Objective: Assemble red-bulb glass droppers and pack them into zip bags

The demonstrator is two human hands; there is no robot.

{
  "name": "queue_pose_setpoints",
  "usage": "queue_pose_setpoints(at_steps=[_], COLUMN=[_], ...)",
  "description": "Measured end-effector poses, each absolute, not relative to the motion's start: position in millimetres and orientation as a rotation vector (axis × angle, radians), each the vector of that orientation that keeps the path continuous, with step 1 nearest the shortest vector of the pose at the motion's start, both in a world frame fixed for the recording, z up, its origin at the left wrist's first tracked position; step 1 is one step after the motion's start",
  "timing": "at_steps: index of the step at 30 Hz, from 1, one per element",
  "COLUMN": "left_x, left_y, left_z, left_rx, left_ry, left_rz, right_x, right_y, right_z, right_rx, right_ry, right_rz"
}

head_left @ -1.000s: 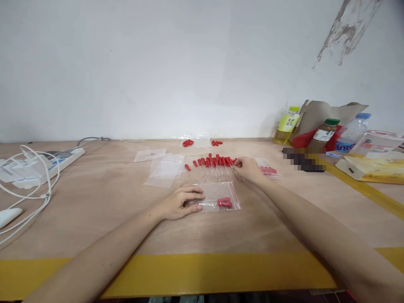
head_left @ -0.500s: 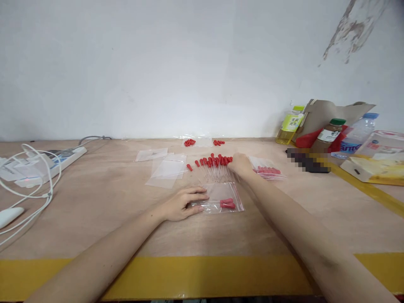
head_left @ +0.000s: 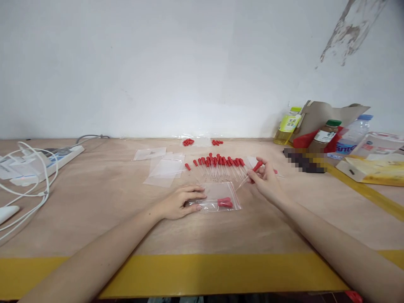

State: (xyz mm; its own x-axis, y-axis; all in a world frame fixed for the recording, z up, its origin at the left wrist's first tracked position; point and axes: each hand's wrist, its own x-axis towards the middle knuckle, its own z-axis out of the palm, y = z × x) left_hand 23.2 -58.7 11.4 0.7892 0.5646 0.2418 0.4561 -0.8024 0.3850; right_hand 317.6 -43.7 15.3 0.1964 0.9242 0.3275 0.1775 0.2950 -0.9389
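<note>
My right hand (head_left: 267, 179) pinches a dropper (head_left: 257, 166) by its red rubber bulb, with the thin clear tube slanting down to the left. My left hand (head_left: 181, 202) lies with its fingers apart on the left end of a clear zip bag (head_left: 214, 191). Inside that bag are red-bulbed droppers (head_left: 225, 202). Beyond it a fanned row of droppers (head_left: 217, 162) rests on the table, red bulbs away from me and clear tubes toward me. Another bag (head_left: 252, 161) is partly hidden behind my right hand.
Flat clear bags (head_left: 167, 166) lie left of the row. Loose red bulbs (head_left: 188, 142) sit on clear plastic near the wall. On the left are a power strip (head_left: 67, 158) and white cables (head_left: 47, 176); bottles (head_left: 325, 136) and a blurred dark object (head_left: 304, 162) are on the right.
My right hand has drawn back from the right end of the dropper row, moving right and toward me, and now shows a dropper in its fingers. My left hand stays on the bag.
</note>
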Motion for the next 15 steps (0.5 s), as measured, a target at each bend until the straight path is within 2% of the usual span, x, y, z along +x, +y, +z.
queue_pose_setpoints(at_steps=[5, 11, 15], left_x=[23, 24, 25], left_y=[-58, -60, -62], left_z=[11, 14, 17], left_rx=[2.678, 2.67, 2.643], left_ry=[0.779, 0.816, 0.829], left_rz=[0.486, 0.47, 0.488], right_x=[315, 303, 308], right_y=[-46, -55, -63], right_z=[-1, -3, 1], right_rx=[-1.175, -1.086, -1.105], right_ry=[-1.249, -0.998, -1.235], right_rz=[0.823, 1.227, 1.395])
